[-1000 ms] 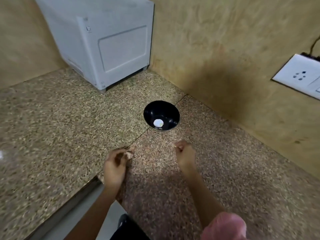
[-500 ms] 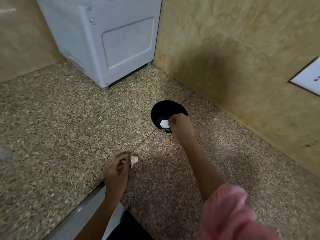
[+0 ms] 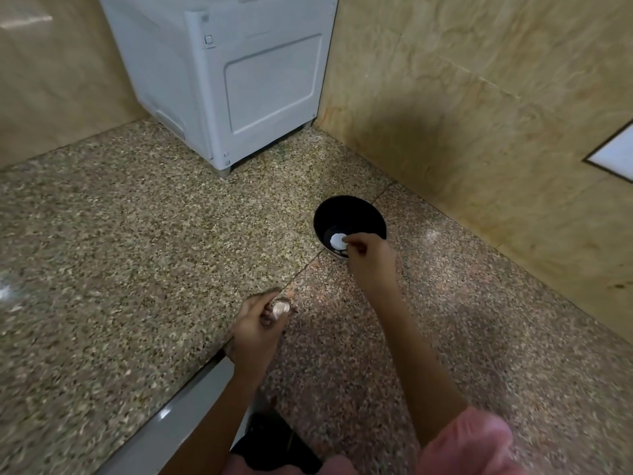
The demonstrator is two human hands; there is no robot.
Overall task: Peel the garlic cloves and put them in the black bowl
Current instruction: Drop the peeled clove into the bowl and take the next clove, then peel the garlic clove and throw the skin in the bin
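The black bowl (image 3: 349, 214) stands on the speckled stone counter near the right wall. A round white patch (image 3: 336, 239) shows at its bottom; I cannot tell whether it is a clove or glare. My right hand (image 3: 368, 257) hovers over the bowl's near rim, fingers curled with the tips pinched together above the inside. Nothing shows between them. Nearer to me and further left, my left hand (image 3: 255, 329) grips a pale garlic piece (image 3: 281, 308) with papery skin, just above the counter.
A white appliance (image 3: 233, 73) stands in the back corner on the counter (image 3: 120, 252). Tan stone walls rise behind and to the right, with a white switch plate (image 3: 616, 156) on the right wall. The counter's front edge (image 3: 185, 406) runs diagonally under my left arm.
My right hand went forward from in front of the bowl to over its near rim and stays there. My left hand kept hold of the garlic piece. The camera shifted left.
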